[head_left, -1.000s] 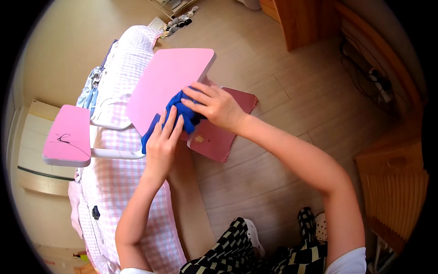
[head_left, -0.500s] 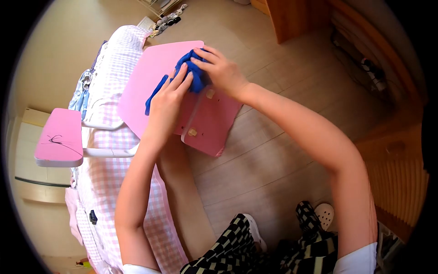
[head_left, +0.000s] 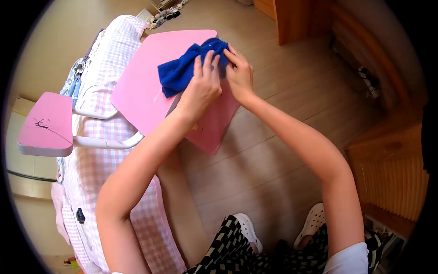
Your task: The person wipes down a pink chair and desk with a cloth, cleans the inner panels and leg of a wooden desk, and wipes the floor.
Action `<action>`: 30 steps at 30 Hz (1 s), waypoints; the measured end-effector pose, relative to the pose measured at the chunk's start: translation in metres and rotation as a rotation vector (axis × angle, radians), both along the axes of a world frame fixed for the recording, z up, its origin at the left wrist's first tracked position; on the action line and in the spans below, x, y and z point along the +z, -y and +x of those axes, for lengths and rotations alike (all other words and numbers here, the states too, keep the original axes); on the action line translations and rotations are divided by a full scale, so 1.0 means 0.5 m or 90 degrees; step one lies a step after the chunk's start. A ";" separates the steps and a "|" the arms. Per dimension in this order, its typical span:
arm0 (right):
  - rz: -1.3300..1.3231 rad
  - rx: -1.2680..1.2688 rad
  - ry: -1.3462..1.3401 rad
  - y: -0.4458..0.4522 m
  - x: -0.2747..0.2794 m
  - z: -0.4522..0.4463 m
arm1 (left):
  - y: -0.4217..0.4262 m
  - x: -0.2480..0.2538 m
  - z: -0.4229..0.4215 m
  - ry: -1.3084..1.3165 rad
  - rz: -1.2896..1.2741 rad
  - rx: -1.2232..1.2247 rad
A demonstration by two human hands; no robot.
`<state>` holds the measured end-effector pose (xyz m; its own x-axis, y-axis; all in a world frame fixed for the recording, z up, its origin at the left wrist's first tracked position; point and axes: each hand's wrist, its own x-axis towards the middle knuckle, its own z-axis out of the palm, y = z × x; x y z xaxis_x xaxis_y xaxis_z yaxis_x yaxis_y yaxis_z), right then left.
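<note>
A blue cloth point(head_left: 182, 71) lies spread over the upper right part of a pink board point(head_left: 143, 80), reaching its edge. My left hand point(head_left: 203, 89) presses on the cloth, its fingers bent over the cloth's lower side near the board's edge. At the right end, my right hand point(head_left: 240, 75) pinches the cloth at the board's corner; the thumb is partly hidden. Below the edge, a second pink face point(head_left: 212, 130) slants down. White tubes point(head_left: 107, 142) join the board to a smaller pink panel point(head_left: 48, 121) with dark scribbles.
A bed with a checked cover point(head_left: 112, 171) runs along the left, under the tubes. Wooden flooring point(head_left: 273, 123) extends to the right, with cables and a power strip point(head_left: 369, 82) by the wall. A wooden cabinet point(head_left: 388, 169) stands at right. White clogs point(head_left: 248, 230) are on my feet.
The cloth has spread out flatter and shifted right along the board. Both hands have moved right with it, the right one now turned upright at the corner.
</note>
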<state>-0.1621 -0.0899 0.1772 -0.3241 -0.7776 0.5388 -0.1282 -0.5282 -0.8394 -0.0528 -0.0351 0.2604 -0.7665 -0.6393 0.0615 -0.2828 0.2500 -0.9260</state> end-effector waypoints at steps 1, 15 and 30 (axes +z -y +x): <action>0.001 0.001 0.003 -0.014 -0.013 0.002 | -0.002 -0.004 0.001 0.051 -0.001 0.005; -0.127 -0.022 -0.061 -0.010 -0.037 0.017 | -0.067 -0.079 0.013 0.005 -0.113 0.095; -0.095 -0.031 0.086 0.021 -0.006 0.097 | -0.084 -0.077 0.070 -0.268 -0.020 0.194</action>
<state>-0.1138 -0.1005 0.1741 -0.4371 -0.6734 0.5962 -0.0480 -0.6445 -0.7631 -0.0175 0.0069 0.2220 -0.4510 -0.8221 0.3475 -0.6879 0.0720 -0.7223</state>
